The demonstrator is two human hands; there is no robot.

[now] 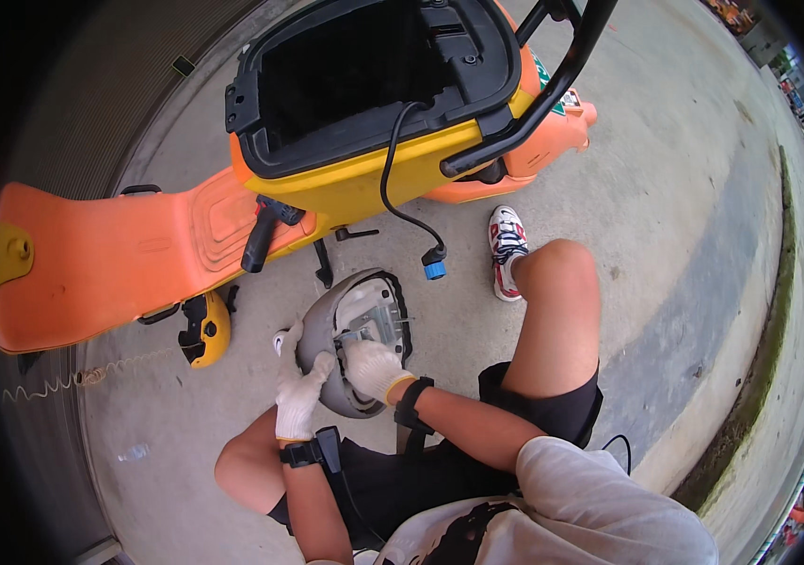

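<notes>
Between my knees, a grey rounded scooter seat is tilted so its underside faces me, with a dark edge and a pale inner plate with a metal bracket. My left hand, in a white knitted glove, grips the seat's left side, thumb over the near edge. My right hand, gloved likewise, reaches into the underside beside the bracket. Its fingers are curled in and mostly hidden, so what they hold cannot be made out.
An orange and yellow scooter stands ahead, its seat opening uncovered. A cordless driver lies on it. A black cable with a blue connector hangs down. A yellow-and-black shell and a clear bottle lie on the concrete.
</notes>
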